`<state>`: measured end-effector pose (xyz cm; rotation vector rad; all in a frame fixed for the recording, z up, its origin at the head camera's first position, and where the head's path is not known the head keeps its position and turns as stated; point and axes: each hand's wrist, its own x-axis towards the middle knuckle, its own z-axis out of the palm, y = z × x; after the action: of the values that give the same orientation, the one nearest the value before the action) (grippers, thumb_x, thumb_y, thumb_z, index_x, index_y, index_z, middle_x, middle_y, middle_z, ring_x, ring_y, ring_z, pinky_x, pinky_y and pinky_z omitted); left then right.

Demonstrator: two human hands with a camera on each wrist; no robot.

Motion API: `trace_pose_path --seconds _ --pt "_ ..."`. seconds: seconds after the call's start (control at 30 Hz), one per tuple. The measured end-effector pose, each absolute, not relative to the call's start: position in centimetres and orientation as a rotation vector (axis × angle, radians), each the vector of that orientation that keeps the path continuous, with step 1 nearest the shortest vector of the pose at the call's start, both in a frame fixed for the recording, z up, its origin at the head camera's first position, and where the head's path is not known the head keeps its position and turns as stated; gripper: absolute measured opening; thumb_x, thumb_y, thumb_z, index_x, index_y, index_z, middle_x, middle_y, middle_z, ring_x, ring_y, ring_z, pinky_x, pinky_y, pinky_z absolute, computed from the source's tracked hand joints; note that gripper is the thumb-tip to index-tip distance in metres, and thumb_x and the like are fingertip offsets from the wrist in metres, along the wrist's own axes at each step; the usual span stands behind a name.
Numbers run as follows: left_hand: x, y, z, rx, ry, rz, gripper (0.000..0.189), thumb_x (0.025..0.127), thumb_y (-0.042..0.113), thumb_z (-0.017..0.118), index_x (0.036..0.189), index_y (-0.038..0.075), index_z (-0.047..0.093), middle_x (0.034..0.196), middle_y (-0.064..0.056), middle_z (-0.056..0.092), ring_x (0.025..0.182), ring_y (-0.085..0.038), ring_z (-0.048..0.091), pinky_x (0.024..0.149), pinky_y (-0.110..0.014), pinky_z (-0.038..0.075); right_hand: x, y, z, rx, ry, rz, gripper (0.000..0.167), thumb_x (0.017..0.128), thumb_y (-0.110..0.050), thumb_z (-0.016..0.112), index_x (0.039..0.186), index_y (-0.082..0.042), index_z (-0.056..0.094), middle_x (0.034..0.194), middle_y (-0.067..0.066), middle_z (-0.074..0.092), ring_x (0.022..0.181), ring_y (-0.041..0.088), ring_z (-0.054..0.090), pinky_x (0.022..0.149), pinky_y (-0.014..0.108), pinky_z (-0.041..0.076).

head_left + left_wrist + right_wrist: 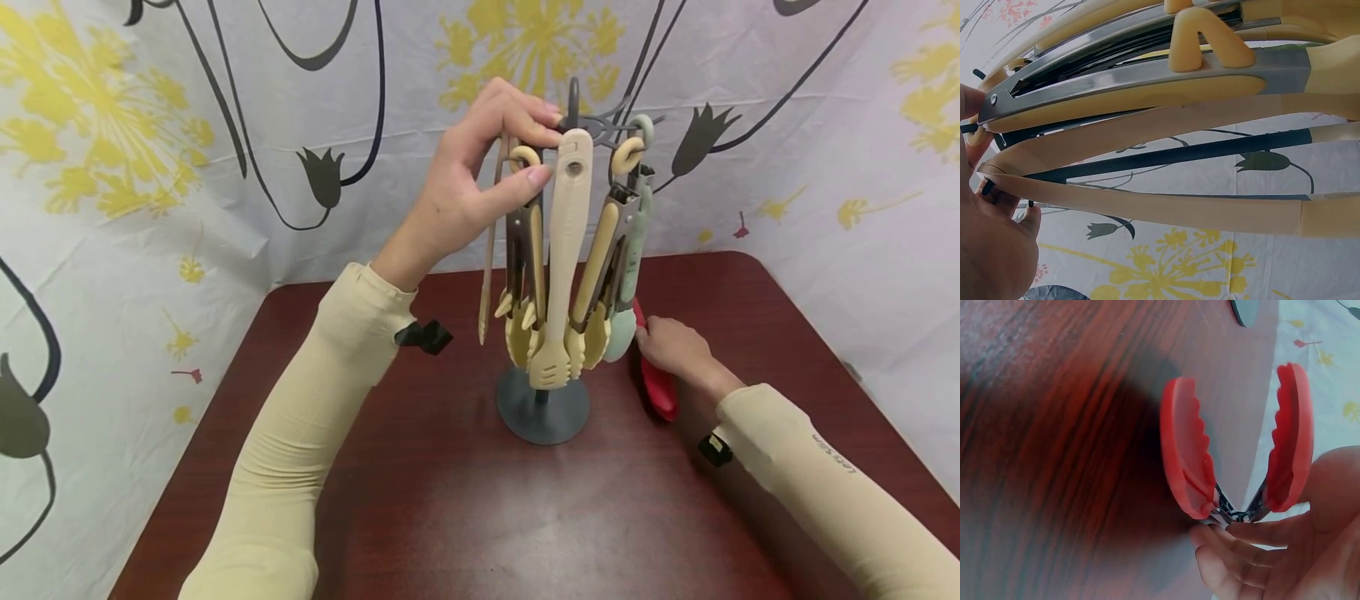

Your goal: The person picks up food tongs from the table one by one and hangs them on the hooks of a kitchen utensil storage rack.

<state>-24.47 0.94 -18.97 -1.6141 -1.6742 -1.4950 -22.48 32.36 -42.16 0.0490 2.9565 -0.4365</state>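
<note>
A dark grey rotating utensil stand stands on the table, hung with several utensils. My left hand grips the stand's top, its thumb and fingertips close beside the handle of a beige slotted utensil. Yellow-handled metal tongs hang near that hand in the left wrist view. Low at the right of the stand, my right hand holds red-tipped tongs by their metal arms. In the right wrist view, the scalloped red tips are spread apart, with the right fingers behind them.
A pale green utensil hangs on the stand's right side, close to the right hand. The dark red wooden table extends in front. A white patterned cloth hangs behind and at both sides.
</note>
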Motion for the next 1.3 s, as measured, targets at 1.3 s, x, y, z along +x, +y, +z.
trace_pose_path --seconds 1.3 --pt "-24.4 0.9 -19.0 -1.613 -1.676 -1.504 0.021 0.084 0.005 0.063 0.100 -0.009 0.065 0.113 -0.024 0.056 0.122 -0.025 0.052 0.116 -0.034 0.036 -23.2 33.3 -38.6 0.044 3.072 -1.205 0.055 0.099 -0.044 0.052 0.141 -0.008 0.048 0.106 0.012 0.060 0.080 0.015 0.055 0.066 0.024 0.045"
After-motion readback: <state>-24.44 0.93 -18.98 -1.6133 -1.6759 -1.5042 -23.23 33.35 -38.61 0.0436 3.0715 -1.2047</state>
